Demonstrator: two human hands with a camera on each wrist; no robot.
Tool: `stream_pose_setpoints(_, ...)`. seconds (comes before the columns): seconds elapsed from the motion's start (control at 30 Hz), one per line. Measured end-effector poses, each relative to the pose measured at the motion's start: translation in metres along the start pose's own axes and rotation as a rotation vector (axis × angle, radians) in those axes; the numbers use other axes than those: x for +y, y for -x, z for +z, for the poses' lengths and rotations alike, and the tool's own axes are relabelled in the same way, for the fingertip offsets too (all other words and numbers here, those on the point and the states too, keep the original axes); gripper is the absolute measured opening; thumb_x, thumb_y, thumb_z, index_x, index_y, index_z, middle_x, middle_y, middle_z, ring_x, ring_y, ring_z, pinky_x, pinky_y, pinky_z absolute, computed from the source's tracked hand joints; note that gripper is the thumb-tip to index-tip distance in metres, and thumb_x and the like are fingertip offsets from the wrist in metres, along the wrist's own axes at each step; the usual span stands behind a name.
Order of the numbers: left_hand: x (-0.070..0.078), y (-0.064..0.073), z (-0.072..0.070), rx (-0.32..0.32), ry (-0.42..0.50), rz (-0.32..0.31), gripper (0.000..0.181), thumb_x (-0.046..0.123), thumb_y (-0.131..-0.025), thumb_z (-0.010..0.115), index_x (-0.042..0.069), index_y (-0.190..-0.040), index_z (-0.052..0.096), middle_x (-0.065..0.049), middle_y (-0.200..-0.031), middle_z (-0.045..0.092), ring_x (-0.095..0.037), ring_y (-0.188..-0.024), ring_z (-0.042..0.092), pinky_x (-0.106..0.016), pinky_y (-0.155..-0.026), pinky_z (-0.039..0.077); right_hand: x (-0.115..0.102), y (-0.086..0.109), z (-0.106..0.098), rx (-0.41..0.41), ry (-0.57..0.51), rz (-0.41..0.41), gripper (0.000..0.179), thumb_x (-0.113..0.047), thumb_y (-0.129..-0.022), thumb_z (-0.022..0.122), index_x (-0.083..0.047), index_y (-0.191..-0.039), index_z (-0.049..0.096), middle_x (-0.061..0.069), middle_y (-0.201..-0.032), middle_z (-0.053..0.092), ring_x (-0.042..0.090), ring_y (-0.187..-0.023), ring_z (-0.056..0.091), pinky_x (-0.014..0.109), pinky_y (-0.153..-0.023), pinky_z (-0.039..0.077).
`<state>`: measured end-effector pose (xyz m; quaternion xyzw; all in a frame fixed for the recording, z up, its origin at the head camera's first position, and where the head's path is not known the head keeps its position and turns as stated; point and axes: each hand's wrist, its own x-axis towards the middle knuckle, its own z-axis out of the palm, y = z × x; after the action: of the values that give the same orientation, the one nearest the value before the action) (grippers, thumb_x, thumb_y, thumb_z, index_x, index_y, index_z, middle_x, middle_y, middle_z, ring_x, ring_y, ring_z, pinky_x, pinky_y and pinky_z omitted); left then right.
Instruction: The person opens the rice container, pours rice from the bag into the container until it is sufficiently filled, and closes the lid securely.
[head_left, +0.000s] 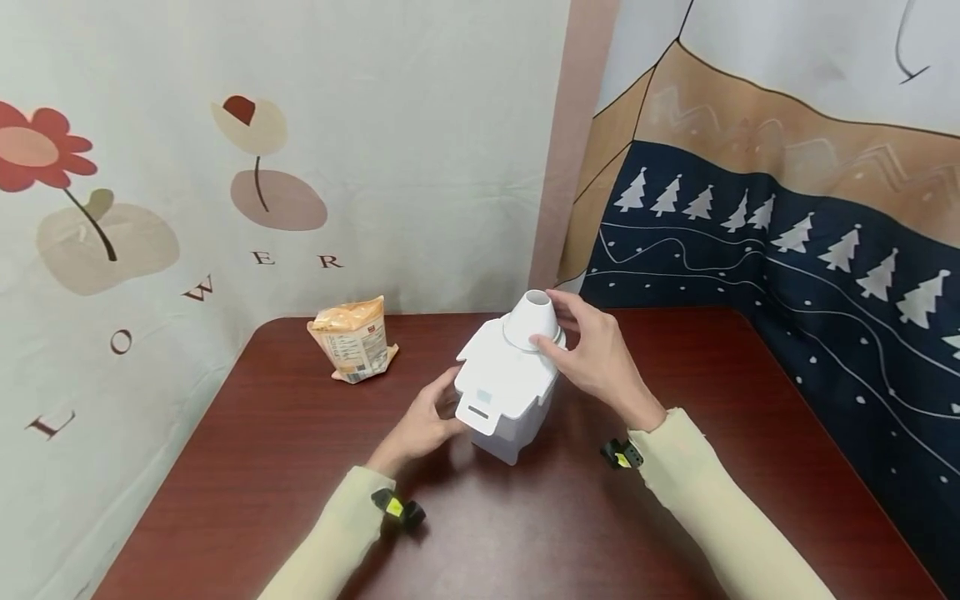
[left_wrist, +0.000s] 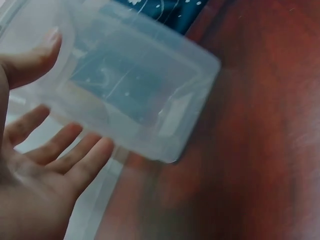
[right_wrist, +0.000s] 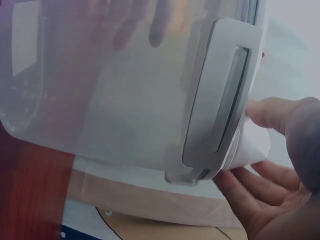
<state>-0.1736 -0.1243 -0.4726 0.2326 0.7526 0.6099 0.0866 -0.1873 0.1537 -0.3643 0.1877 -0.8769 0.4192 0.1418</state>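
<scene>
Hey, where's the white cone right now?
In the head view, just right of centre, the white cone sits at the far end of the white lid, with the right hand around it.

Dark reddish-brown capitals L, O, W, E, R (head_left: 198, 288) run across the white, flower-printed fabric backdrop (head_left: 450, 125) facing me. My crumpled orange-and-white plastic packet (head_left: 351, 340) has print too, but it's too tiny to read.
</scene>
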Motion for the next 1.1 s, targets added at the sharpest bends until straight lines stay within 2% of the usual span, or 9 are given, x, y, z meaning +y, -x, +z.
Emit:
stream_pose_setpoints(0.13,0.000,-0.006,-0.010,-0.059,0.008,0.000,0.083,-0.010,-0.078,0.074,0.002,-0.152,0.040,-0.023,-0.142,0.057,-0.026,-0.126,0.059,-0.024,-0.101,0.052,-0.005,0.007,0.001,0.046,0.055,0.016,0.065,-0.022,-0.087,0.083,-0.007,-0.143,0.053,0.016,-0.137,0.065,0.030,-0.119,0.069,0.043,-0.099,0.057)
stream_pose_setpoints(0.3,-0.005,-0.011,-0.017,-0.090,0.031,0.019,0.081,-0.007,-0.078,0.077,0.002,-0.151,0.043,-0.018,-0.141,0.058,-0.012,-0.120,0.058,-0.022,-0.099,0.051,-0.006,0.011,0.001,0.066,0.067,0.023,0.060,-0.021,-0.086,0.084,-0.003,-0.135,0.054,0.017,-0.132,0.066,0.030,-0.116,0.070,0.043,-0.097,0.059)
stream_pose_setpoints(0.43,-0.007,-0.009,-0.017,-0.097,0.053,0.040,0.079,-0.003,-0.080,0.077,0.002,-0.151,0.043,-0.017,-0.144,0.055,-0.007,-0.123,0.056,-0.020,-0.102,0.049,0.000,0.007,-0.004,0.043,0.025,0.036,0.058,-0.022,-0.086,0.084,-0.007,-0.133,0.055,0.015,-0.129,0.067,0.029,-0.114,0.070,0.043,-0.096,0.059)
stream_pose_setpoints(0.53,-0.007,-0.005,-0.013,-0.080,0.072,0.066,0.079,-0.002,-0.081,0.077,0.002,-0.151,0.041,-0.018,-0.146,0.053,-0.006,-0.124,0.056,-0.021,-0.104,0.049,0.006,0.001,-0.010,-0.008,-0.025,0.062,0.058,-0.027,-0.088,0.082,-0.013,-0.137,0.054,0.011,-0.132,0.066,0.028,-0.115,0.069,0.046,-0.098,0.058)
stream_pose_setpoints(0.63,-0.004,0.003,-0.003,-0.012,0.062,0.065,0.085,0.001,-0.080,0.083,0.007,-0.153,0.040,-0.016,-0.146,0.054,-0.009,-0.125,0.057,-0.023,-0.107,0.047,0.012,-0.004,-0.015,-0.077,-0.075,0.064,0.059,-0.028,-0.091,0.079,-0.020,-0.143,0.052,0.008,-0.139,0.063,0.028,-0.121,0.067,0.048,-0.102,0.056)
stream_pose_setpoints(0.8,0.005,0.018,0.025,0.215,-0.112,0.012,0.096,0.023,-0.070,0.097,0.026,-0.150,0.044,0.003,-0.140,0.060,-0.010,-0.128,0.055,-0.030,-0.114,0.040,0.020,-0.011,-0.018,-0.153,-0.139,0.018,0.063,-0.022,-0.093,0.075,-0.025,-0.150,0.048,0.005,-0.150,0.056,0.027,-0.132,0.060,0.048,-0.111,0.049)
stream_pose_setpoints(0.93,0.009,0.022,0.045,0.350,-0.238,0.048,0.092,0.034,-0.067,0.098,0.024,-0.143,0.049,0.006,-0.131,0.061,-0.013,-0.122,0.057,-0.036,-0.110,0.045,0.022,-0.012,-0.017,-0.156,-0.151,0.012,0.060,-0.019,-0.094,0.073,-0.026,-0.150,0.050,0.006,-0.150,0.056,0.028,-0.133,0.059,0.048,-0.113,0.048)
stream_pose_setpoints(1.1,0.011,0.023,0.054,0.448,-0.295,0.073,0.086,0.038,-0.064,0.099,0.021,-0.136,0.053,0.007,-0.122,0.062,-0.012,-0.115,0.059,-0.032,-0.103,0.050,0.023,-0.012,-0.015,-0.162,-0.162,0.023,0.057,-0.018,-0.096,0.072,-0.027,-0.148,0.052,0.007,-0.149,0.057,0.029,-0.133,0.060,0.049,-0.112,0.048)
